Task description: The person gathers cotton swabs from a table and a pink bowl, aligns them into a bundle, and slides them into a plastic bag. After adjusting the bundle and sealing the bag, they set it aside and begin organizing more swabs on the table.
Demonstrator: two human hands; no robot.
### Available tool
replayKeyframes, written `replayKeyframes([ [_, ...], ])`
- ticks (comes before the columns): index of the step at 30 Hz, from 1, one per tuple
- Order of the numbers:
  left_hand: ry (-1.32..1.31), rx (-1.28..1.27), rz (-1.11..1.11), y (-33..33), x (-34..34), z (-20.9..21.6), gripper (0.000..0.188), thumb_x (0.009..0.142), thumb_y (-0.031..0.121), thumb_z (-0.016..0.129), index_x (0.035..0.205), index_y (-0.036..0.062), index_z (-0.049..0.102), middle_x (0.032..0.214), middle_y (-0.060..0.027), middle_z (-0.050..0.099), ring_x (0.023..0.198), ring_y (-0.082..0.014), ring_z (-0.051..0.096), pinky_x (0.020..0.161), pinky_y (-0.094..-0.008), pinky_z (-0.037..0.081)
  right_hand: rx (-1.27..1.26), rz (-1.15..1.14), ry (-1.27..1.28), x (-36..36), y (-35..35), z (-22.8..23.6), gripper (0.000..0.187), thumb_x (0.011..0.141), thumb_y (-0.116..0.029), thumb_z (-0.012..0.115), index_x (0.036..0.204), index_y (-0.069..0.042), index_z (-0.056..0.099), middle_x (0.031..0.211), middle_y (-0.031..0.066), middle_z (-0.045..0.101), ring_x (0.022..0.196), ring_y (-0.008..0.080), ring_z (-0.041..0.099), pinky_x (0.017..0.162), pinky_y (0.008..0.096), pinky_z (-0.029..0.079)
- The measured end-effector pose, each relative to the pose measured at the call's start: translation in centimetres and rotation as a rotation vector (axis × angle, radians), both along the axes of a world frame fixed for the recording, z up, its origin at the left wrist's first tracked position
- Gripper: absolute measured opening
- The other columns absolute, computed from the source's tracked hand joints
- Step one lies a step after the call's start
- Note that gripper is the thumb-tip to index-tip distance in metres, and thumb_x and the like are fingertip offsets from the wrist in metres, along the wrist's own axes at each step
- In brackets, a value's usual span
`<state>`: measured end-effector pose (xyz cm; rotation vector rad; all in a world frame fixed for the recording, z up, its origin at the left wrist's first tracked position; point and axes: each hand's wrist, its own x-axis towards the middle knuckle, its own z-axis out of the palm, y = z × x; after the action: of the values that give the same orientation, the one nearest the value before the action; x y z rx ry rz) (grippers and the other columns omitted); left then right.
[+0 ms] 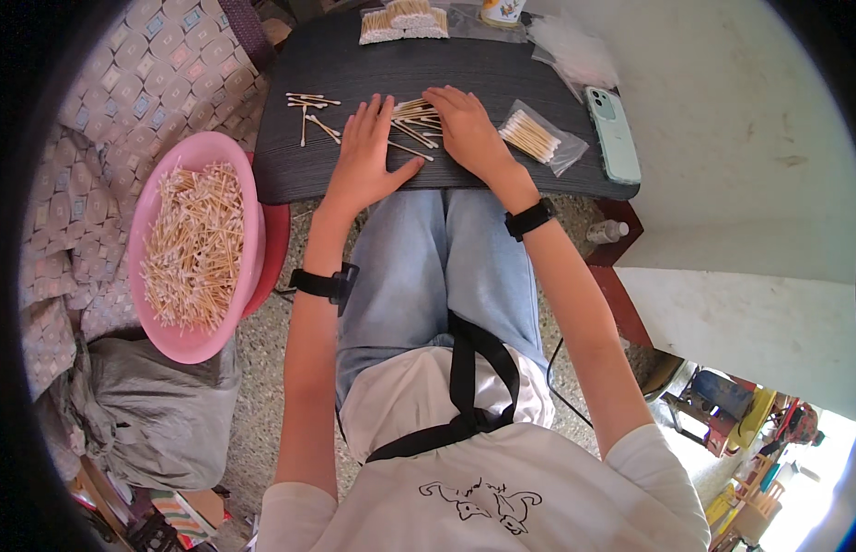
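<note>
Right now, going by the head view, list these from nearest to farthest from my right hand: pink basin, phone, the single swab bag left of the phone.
1. Swab bag: just right of the right hand, on the black table.
2. Phone: farther right, along the table's right edge.
3. Pink basin: far left, beside the table.

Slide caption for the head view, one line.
Left hand and right hand flank loose cotton swabs on a dark table, beside a pink basin of more.

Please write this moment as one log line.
Left hand: open, at loose cotton swabs; Right hand: at same swabs; Table: bagged swabs, phone; Beside table: pink basin
</note>
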<state>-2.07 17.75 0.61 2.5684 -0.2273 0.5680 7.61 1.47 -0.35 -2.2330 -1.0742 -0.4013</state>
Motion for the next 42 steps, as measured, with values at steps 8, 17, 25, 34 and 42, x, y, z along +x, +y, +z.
replayKeyframes([
  [8,-0.082,0.065,0.050,-2.1,1.9,-0.7,0.076,0.079,0.035,0.069,0.135,-0.0027,0.035,0.138,-0.0249,0.039,0.129,-0.0387,0.036,0.107,-0.0479,0.028,0.180,0.126,0.157,-0.1,-1.1,0.8,0.042,0.081,0.004,0.049,0.122,-0.003,0.052,0.126,0.0167,0.052,0.120,0.0380,0.045,0.103,0.0441,0.036],
  [17,-0.103,-0.113,0.254,-2.9,2.5,-1.1,0.067,0.075,0.033,0.073,0.125,-0.0016,0.047,0.126,-0.0233,0.051,0.119,-0.0374,0.048,0.099,-0.0428,0.040,0.267,0.132,0.298,-1.9,-1.8,1.3,0.051,0.077,0.007,0.046,0.128,0.001,0.045,0.132,0.0244,0.044,0.126,0.0401,0.038,0.105,0.0441,0.034],
  [25,-0.160,-0.197,0.139,-2.2,3.3,-1.5,0.048,0.083,0.021,0.063,0.123,-0.0010,0.048,0.123,-0.0235,0.052,0.119,-0.0379,0.047,0.100,-0.0439,0.038,0.267,0.072,0.195,-1.3,-0.9,0.5,0.056,0.076,0.011,0.041,0.130,-0.002,0.043,0.132,0.0197,0.046,0.130,0.0364,0.036,0.108,0.0415,0.031],
  [34,-0.005,-0.329,0.046,-2.7,4.6,-0.4,0.033,0.091,0.011,0.044,0.122,0.0011,0.049,0.119,-0.0202,0.055,0.114,-0.0351,0.051,0.095,-0.0415,0.041,0.365,0.176,0.179,0.1,0.7,0.9,0.052,0.075,0.012,0.044,0.126,0.002,0.045,0.127,0.0237,0.047,0.122,0.0408,0.041,0.102,0.0433,0.037],
  [42,0.049,-0.868,0.028,-1.8,4.5,0.1,0.035,0.099,0.021,0.035,0.129,0.0054,0.046,0.127,-0.0106,0.054,0.115,-0.0213,0.051,0.100,-0.0331,0.035,0.439,-0.095,0.069,0.3,1.6,0.1,0.037,0.081,0.007,0.044,0.118,0.002,0.051,0.113,0.0231,0.056,0.108,0.0387,0.052,0.093,0.0427,0.042],
])
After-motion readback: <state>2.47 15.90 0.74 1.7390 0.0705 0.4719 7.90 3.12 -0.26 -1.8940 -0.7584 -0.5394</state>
